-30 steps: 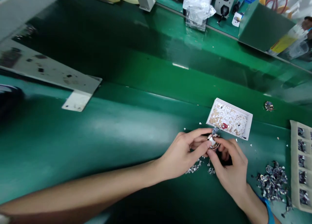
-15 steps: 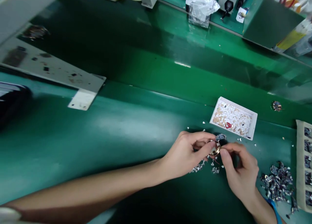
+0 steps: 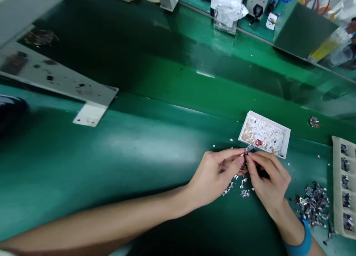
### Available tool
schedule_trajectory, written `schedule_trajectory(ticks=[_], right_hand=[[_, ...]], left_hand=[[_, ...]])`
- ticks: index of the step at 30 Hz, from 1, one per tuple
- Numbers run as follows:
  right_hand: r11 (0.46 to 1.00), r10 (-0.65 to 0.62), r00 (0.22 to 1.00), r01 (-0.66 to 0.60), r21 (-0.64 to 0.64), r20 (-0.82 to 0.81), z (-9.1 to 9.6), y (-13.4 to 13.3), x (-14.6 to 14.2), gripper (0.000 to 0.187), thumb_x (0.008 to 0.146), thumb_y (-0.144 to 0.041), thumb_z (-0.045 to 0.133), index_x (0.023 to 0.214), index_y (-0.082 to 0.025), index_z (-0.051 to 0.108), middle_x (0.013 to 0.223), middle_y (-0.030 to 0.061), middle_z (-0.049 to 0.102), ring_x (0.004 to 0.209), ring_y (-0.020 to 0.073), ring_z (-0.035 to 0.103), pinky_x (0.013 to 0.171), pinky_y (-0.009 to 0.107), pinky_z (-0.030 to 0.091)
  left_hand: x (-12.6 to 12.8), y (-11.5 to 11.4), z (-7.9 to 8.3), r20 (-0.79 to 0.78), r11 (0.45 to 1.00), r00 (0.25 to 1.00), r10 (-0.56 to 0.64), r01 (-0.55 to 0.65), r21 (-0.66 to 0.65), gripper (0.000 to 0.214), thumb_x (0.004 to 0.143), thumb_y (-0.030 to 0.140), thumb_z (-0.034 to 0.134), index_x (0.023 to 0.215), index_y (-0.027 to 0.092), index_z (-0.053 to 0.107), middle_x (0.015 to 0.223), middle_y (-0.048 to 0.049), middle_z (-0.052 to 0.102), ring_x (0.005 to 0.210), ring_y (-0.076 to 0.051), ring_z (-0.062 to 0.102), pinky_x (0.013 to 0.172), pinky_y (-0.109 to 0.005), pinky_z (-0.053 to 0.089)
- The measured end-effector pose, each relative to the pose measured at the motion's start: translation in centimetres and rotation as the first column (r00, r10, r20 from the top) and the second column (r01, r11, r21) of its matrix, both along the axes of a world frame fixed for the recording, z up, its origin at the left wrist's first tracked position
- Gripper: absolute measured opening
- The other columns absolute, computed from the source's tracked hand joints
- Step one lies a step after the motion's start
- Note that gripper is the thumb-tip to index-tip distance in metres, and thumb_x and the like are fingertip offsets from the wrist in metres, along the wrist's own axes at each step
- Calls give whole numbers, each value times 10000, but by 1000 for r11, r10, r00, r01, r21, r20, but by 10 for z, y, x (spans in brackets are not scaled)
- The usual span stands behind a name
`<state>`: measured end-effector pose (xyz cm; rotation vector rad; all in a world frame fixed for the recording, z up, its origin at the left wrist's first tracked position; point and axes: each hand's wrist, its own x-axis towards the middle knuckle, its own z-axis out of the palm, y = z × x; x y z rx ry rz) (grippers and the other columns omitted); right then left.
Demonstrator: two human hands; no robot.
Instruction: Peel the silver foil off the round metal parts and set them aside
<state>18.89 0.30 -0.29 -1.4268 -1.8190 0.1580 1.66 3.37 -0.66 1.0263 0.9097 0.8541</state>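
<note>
My left hand (image 3: pixel 215 172) pinches a small round gold-rimmed part (image 3: pixel 243 167) between thumb and fingers. Most of that part is covered by fingertips. A shiny silver-grey piece (image 3: pixel 250 148) sticks up at its upper edge. My right hand (image 3: pixel 269 178) is closed against the same spot, its thumb and forefinger pinched at the base of the silver piece; what exactly they grip is too small to tell. Just under the fingers, small silver bits (image 3: pixel 245 193) lie scattered on the green mat.
Beyond the hands is a white box (image 3: pixel 288 143) of tiny white and tan pieces. At right lie a pile of silver-black parts (image 3: pixel 314 206) and a compartment tray (image 3: pixel 336 189). Another round part (image 3: pixel 314 122) rests further back. A metal bracket (image 3: pixel 91 113) stands at left.
My right hand has moved left and up, its fingertips now meeting those of my left hand. The round part has turned, so its open ring no longer shows.
</note>
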Motion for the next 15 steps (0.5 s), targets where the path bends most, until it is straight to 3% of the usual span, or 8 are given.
schedule_trajectory(ticks=[6, 12, 15], right_hand=[[997, -17, 990, 6, 83, 140, 0, 1, -1, 144, 941, -95, 742, 1029, -206, 718, 944, 22, 759, 797, 126, 735, 717, 256, 593], [998, -59, 994, 55, 43, 96, -2, 1, -6, 91, 960, -141, 716, 1028, -201, 708, 1162, 67, 759, 982, 172, 761, 797, 277, 635], [998, -56, 996, 53, 42, 66, -3, 2, -6, 93, 965, -148, 707, 1040, -202, 702, 1152, 68, 761, 996, 183, 761, 805, 291, 647]], left_hand=[[-1, -1, -1, -10, 1000, 999, 30, -30, -3, 326, 939, 264, 695, 1225, 132, 781, 993, -62, 826, 829, -212, 813, 786, -270, 702], [-1, -1, -2, 63, 997, 996, 69, -68, -25, 322, 936, 282, 715, 1207, 123, 784, 1018, -74, 825, 868, -218, 813, 793, -266, 703], [-1, -1, -3, 71, 998, 996, 57, -56, -18, 327, 936, 279, 720, 1215, 119, 777, 1025, -78, 824, 865, -222, 813, 821, -298, 706]])
